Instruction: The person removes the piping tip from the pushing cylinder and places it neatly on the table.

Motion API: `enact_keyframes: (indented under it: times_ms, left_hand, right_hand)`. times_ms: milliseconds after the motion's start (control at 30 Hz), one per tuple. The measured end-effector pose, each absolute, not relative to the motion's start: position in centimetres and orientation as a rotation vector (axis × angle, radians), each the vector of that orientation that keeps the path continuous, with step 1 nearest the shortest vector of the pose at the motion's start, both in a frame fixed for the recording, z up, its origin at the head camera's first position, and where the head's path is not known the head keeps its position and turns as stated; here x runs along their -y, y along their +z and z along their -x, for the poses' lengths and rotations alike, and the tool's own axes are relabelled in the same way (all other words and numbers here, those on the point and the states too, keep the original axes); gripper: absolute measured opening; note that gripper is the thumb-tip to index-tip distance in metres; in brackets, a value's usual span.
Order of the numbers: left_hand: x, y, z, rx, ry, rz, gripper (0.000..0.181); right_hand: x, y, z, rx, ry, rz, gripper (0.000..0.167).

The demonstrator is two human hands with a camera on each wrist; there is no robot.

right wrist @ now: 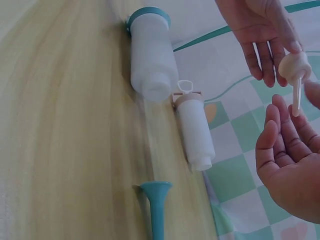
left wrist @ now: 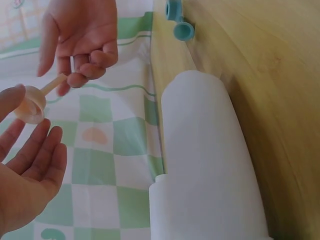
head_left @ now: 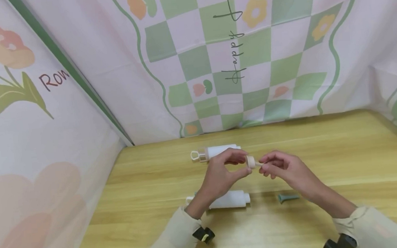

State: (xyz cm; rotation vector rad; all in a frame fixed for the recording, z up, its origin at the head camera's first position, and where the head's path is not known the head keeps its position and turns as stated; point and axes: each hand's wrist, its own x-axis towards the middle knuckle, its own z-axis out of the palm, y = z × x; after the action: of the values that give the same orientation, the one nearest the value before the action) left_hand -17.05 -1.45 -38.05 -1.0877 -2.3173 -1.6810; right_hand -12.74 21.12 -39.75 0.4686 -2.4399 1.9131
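My left hand [head_left: 220,174] pinches a peach-coloured nozzle [head_left: 250,162] by its round cap, thumb on one side and fingertips on the other. From the cap a thin stem [right wrist: 297,97] points toward my right hand [head_left: 289,171], whose thumb and fingertips meet its end. Below the hands, a white tube [head_left: 229,199] with a teal collar [right wrist: 149,11] lies on the table, partly behind the left wrist. A second white tube [right wrist: 196,131] lies farther back, with a pinkish collar and a ring handle [head_left: 195,155]. Beneath the right hand is a teal flared nozzle [head_left: 287,197].
The wooden table [head_left: 150,219] ends at the back against a hanging cloth [head_left: 253,56] with green checks and flowers. Another printed cloth [head_left: 87,110] hangs along the left side. Black wrist cameras [head_left: 203,234] sit on both sleeves.
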Motion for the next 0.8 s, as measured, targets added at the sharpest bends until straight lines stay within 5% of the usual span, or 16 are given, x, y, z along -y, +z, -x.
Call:
enact_keyframes:
  times_ms: [800]
  left_hand:
    - [1.6, -38.9, 16.7, 2.352, -1.784, 1.004, 0.034]
  right_hand:
    - [-20.4, -38.7, 12.9, 2.402, 1.893, -0.349, 0.021]
